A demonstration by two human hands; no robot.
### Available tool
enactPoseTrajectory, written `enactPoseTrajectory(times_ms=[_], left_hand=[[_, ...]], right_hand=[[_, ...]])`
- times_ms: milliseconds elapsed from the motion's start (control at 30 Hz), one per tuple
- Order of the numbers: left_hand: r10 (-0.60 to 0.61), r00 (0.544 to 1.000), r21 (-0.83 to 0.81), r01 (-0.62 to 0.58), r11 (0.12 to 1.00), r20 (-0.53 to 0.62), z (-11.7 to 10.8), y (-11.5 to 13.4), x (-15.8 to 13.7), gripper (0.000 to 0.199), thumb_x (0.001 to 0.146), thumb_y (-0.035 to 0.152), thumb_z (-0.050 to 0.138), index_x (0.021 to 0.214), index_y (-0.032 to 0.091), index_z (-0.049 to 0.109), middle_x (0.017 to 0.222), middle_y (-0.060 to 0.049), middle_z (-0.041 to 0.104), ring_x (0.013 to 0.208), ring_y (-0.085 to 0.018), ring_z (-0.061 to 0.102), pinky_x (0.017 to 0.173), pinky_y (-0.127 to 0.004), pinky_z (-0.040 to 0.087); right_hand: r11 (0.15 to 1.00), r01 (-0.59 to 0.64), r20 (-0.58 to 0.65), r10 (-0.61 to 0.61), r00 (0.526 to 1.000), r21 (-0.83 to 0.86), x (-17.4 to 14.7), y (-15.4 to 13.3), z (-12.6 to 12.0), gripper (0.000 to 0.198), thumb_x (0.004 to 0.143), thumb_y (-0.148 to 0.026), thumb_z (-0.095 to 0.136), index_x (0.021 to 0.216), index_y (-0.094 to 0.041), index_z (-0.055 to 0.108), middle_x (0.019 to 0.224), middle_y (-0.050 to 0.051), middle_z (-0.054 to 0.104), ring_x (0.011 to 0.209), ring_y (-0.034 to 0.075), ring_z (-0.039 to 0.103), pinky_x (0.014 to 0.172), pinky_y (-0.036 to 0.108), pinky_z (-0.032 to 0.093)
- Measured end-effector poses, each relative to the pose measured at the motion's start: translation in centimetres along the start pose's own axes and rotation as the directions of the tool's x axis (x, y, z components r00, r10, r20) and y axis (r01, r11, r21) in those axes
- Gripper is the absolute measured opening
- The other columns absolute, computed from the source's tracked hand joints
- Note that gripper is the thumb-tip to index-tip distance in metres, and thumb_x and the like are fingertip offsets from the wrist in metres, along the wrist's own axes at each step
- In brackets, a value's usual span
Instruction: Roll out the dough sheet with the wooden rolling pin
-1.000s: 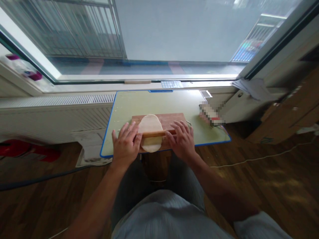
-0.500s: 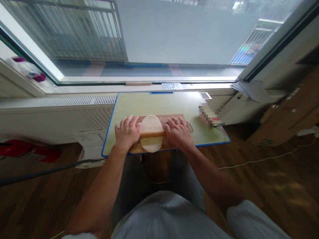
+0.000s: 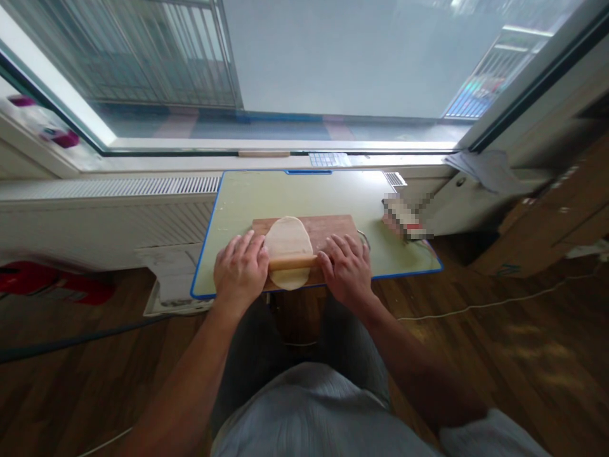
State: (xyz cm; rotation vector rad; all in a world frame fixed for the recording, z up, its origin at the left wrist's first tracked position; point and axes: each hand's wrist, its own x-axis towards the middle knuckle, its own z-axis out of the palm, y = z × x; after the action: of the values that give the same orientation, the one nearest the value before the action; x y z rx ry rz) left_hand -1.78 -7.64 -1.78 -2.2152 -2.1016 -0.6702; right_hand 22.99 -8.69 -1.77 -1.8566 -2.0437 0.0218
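Holding the rolling pin point(image 3: 292, 263) by opposite ends, the left hand point(image 3: 241, 265) sits at nine o'clock and the right hand point(image 3: 347, 266) at three, probably for even pressure; the flattened dough point(image 3: 287, 238) lies beneath, showing at twelve and six, on the wooden board point(image 3: 332, 224).

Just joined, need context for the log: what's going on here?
A person has both hands on a pin laid across a flat piece of dough. The left hand covers one end and the right hand the other. Dough shows on both sides of the pin, with more on the far side. It lies on a wooden board on a blue-edged table by the window.
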Motion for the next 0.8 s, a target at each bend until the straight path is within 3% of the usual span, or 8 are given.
enactPoseTrajectory(times_ms=[433, 800], left_hand=[[0.032, 0.999, -0.088, -0.034, 0.995, -0.032, -0.5, 0.0, -3.7, 0.053, 0.11, 0.043, 0.037, 0.148, 0.025, 0.068, 0.161, -0.008, 0.063, 0.156, -0.032, 0.049, 0.131, -0.053, 0.038], [0.104, 0.97, -0.145, -0.138, 0.98, -0.219, 0.8, -0.5, -5.8, 0.048, 0.11, 0.038, 0.046, 0.149, 0.019, 0.067, 0.156, -0.011, 0.066, 0.156, -0.032, 0.05, 0.13, -0.054, 0.038]], right_hand=[[0.993, 0.077, -0.126, -0.066, 0.99, 0.085, -5.2, 0.7, 0.6, 0.051, 0.113, -0.046, 0.046, 0.156, -0.023, 0.06, 0.165, 0.01, 0.058, 0.163, 0.031, 0.037, 0.134, 0.058, 0.024], [0.967, 0.214, -0.303, -0.165, 0.939, 0.137, -7.1, 1.7, 2.0, 0.054, 0.11, -0.037, 0.058, 0.162, -0.025, 0.05, 0.161, 0.012, 0.061, 0.161, 0.035, 0.041, 0.131, 0.063, 0.029]])
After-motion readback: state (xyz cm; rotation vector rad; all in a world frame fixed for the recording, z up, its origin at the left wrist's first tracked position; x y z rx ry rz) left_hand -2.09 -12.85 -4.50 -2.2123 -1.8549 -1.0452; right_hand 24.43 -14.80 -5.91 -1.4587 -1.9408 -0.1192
